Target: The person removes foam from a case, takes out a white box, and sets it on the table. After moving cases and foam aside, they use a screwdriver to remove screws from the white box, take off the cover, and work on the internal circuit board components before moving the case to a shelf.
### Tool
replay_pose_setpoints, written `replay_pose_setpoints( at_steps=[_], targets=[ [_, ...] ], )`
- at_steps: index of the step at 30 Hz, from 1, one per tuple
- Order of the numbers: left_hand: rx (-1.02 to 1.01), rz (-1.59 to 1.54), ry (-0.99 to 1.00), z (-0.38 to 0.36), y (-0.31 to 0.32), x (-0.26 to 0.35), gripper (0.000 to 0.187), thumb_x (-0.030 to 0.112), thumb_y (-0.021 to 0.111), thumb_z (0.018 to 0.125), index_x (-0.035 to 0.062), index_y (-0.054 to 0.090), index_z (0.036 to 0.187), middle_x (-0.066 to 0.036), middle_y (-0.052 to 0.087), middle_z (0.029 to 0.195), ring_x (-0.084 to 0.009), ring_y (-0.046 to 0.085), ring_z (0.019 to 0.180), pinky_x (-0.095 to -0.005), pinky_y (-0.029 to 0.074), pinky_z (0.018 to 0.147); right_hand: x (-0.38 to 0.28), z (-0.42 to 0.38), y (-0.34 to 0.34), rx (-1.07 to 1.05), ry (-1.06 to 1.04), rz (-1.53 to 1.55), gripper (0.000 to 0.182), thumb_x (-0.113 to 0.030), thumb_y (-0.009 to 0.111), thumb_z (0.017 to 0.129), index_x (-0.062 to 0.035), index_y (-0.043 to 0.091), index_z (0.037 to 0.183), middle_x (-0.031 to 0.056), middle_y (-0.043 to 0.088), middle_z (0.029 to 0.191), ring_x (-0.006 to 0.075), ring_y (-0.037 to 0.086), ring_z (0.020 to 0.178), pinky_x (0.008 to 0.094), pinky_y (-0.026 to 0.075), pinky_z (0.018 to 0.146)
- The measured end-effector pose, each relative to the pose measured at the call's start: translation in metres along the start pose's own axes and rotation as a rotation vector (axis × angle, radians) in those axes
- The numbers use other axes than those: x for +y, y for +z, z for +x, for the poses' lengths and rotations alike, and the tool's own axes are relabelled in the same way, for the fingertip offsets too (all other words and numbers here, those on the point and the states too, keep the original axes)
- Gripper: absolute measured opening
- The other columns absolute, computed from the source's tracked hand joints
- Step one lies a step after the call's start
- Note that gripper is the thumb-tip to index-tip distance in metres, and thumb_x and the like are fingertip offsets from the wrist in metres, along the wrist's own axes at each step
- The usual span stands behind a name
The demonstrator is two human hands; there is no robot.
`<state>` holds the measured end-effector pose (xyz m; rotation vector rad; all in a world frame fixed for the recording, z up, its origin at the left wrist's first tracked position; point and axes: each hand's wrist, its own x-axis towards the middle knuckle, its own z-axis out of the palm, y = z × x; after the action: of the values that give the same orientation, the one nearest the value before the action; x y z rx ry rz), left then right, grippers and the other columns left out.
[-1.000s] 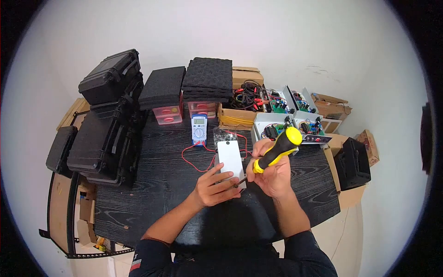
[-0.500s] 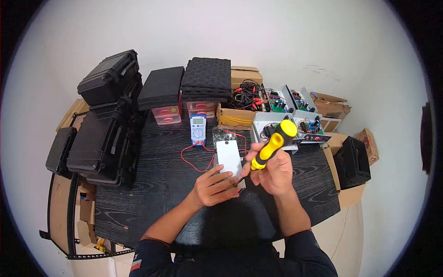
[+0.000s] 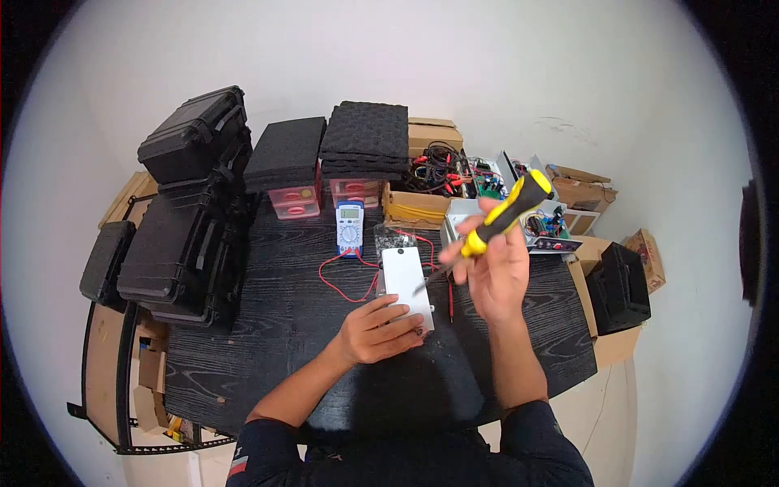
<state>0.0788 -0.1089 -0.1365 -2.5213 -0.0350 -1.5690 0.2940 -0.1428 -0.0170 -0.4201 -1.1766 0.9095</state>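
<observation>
Partly under the left hand (image 3: 378, 334) lies a box (image 3: 402, 272).

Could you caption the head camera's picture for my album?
Left hand on a white case, right hand angling a yellow-and-black screwdriver over it, with a multimeter lying beyond.

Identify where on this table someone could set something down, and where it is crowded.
Bare tabletop shows between the stacked black cases and the multimeter, and between the right forearm and the open cardboard box. Crowded: the back, with foam-topped drawers, cables and circuit units; and the middle, where red leads lie beside the white panel in the left hand.
</observation>
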Motion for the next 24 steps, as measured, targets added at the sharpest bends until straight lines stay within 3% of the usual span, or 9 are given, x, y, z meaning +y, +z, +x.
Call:
replay_pose_setpoints(
  at_steps=[3, 5, 8, 10, 14, 17, 20, 23, 24],
  targets=[
    [0.015, -0.072, -0.064, 0.008, -0.005, 0.0, 0.023, 0.025, 0.08, 0.09, 0.009, 0.08, 0.106, -0.008, 0.078, 0.113, -0.03, 0.073, 0.104, -0.0515, 0.058, 0.102, 0.018, 0.025, -0.001, -0.001, -0.057, -0.162, 0.051, -0.03, 0.053, 0.113, -0.0008, 0.04, 0.152, 0.0149, 0.066, 0.126, 0.0258, 0.075, 0.096, 0.0292, 0.057, 0.07],
    [0.112, -0.063, -0.212, 0.005, -0.009, -0.006, 0.026, 0.026, 0.07, 0.096, 0.0046, 0.079, 0.107, -0.011, 0.077, 0.114, -0.0328, 0.073, 0.105, -0.0523, 0.058, 0.1, 0.031, 0.037, 0.0, -0.025, -0.018, -0.175, 0.052, -0.031, 0.054, 0.112, -0.0013, 0.04, 0.153, 0.0138, 0.065, 0.128, 0.0238, 0.074, 0.097, 0.0286, 0.058, 0.071],
    [0.215, -0.057, -0.485, 0.005, -0.011, -0.026, 0.037, 0.024, 0.056, 0.101, -0.0029, 0.076, 0.116, -0.019, 0.075, 0.111, -0.0398, 0.069, 0.108, -0.0503, 0.053, 0.099, 0.045, 0.045, 0.0, -0.053, 0.002, -0.205, 0.05, -0.03, 0.053, 0.113, -0.0012, 0.041, 0.153, 0.0122, 0.065, 0.127, 0.0202, 0.074, 0.097, 0.0273, 0.058, 0.073],
    [0.14, -0.135, -0.746, 0.0, -0.007, -0.049, 0.045, 0.029, 0.045, 0.108, -0.0027, 0.074, 0.122, -0.021, 0.075, 0.115, -0.0402, 0.067, 0.112, -0.0465, 0.05, 0.103, 0.048, 0.047, 0.002, -0.06, 0.01, -0.219, 0.046, -0.025, 0.052, 0.114, -0.0014, 0.042, 0.152, 0.0107, 0.066, 0.126, 0.0171, 0.073, 0.098, 0.026, 0.058, 0.074],
    [0.032, -0.496, -1.144, -0.034, 0.032, -0.09, 0.068, 0.045, 0.024, 0.115, -0.001, 0.071, 0.132, -0.021, 0.073, 0.125, -0.035, 0.066, 0.119, -0.0422, 0.047, 0.108, 0.055, 0.049, 0.0, -0.066, 0.019, -0.236, 0.051, -0.031, 0.052, 0.113, -0.0008, 0.042, 0.152, 0.0128, 0.066, 0.127, 0.0198, 0.074, 0.097, 0.0273, 0.058, 0.072],
    [-0.045, -0.81, -1.391, -0.048, 0.058, -0.11, 0.083, 0.058, 0.014, 0.114, -0.0001, 0.067, 0.139, -0.019, 0.072, 0.13, -0.028, 0.066, 0.122, -0.0377, 0.047, 0.108, 0.055, 0.052, 0.001, -0.09, 0.059, -0.197, 0.047, -0.027, 0.052, 0.113, -0.0012, 0.042, 0.151, 0.0105, 0.066, 0.125, 0.0155, 0.072, 0.095, 0.0248, 0.058, 0.074],
    [-0.21, -0.674, -1.406, -0.024, 0.047, -0.103, 0.079, 0.054, 0.016, 0.115, -0.0009, 0.068, 0.137, -0.018, 0.073, 0.128, -0.0286, 0.068, 0.117, -0.0367, 0.048, 0.105, 0.054, 0.055, 0.002, -0.138, 0.038, -0.206, 0.045, -0.028, 0.052, 0.113, -0.0011, 0.042, 0.148, 0.0115, 0.066, 0.123, 0.0157, 0.072, 0.094, 0.0248, 0.057, 0.072],
    [0.045, -0.603, -1.285, -0.026, 0.045, -0.099, 0.066, 0.045, 0.028, 0.116, -0.0027, 0.072, 0.127, -0.017, 0.074, 0.122, -0.0301, 0.069, 0.115, -0.0379, 0.049, 0.104, 0.058, 0.057, 0.005, -0.116, -0.009, -0.178, 0.042, -0.022, 0.059, 0.11, -0.0009, 0.043, 0.143, 0.0132, 0.068, 0.121, 0.0139, 0.071, 0.09, 0.0246, 0.056, 0.069],
    [0.119, -0.548, -1.142, -0.02, 0.042, -0.096, 0.059, 0.041, 0.033, 0.115, -0.0033, 0.072, 0.123, -0.017, 0.074, 0.12, -0.0302, 0.069, 0.114, -0.0383, 0.05, 0.103, 0.061, 0.057, 0.004, -0.118, -0.025, -0.188, 0.041, -0.021, 0.061, 0.11, -0.0009, 0.044, 0.142, 0.0133, 0.068, 0.12, 0.0135, 0.071, 0.089, 0.0246, 0.056, 0.068]
  ],
)
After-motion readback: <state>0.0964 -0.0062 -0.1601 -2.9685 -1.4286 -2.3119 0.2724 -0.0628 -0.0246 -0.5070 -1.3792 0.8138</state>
